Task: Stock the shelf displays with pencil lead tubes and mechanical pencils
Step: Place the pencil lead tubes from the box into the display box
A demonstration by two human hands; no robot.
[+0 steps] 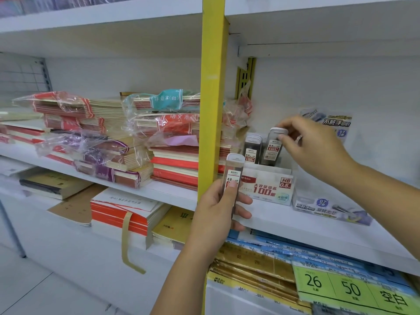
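Fingers (293, 125) of the right hand (316, 145) pinched the white cap of a lead tube (273, 151). The tube was upright, label facing out, with its lower end down inside the display box (270, 187). The box sat on the shelf (295, 223), just right of the yellow post (212, 98). The left hand (216, 208) gripped a second tube (234, 176) upright, thumb on the label and fingers wrapped behind. It was at 9 o'clock of the box, in front of the post.

Step looked like seating the tube in the back row beside the standing tubes (252, 148). To do it well:
- keep it vertical
- keep the label forward to match its neighbours
- lower it straight
- let go only once the base lands

The box's front card hid the base, so whether it touched bottom could not be told. A tilt toward 9 o'clock would likely knock the neighbours over.

Around the box:
- A clear pack (329, 209) of leads lay at 4 o'clock, just beside it.
- A printed card (337, 122) stood at 1 o'clock, partly behind the right hand.
- Wrapped notebook stacks (102, 137) filled the shelf at 9 o'clock, beyond the post.
- Rulers (256, 262) lay on the lower shelf at 6 o'clock.
- A green price label (352, 289) sat at 5 o'clock.

The post stood close to the box's left side, so it probably crowded any reach from the left hand.
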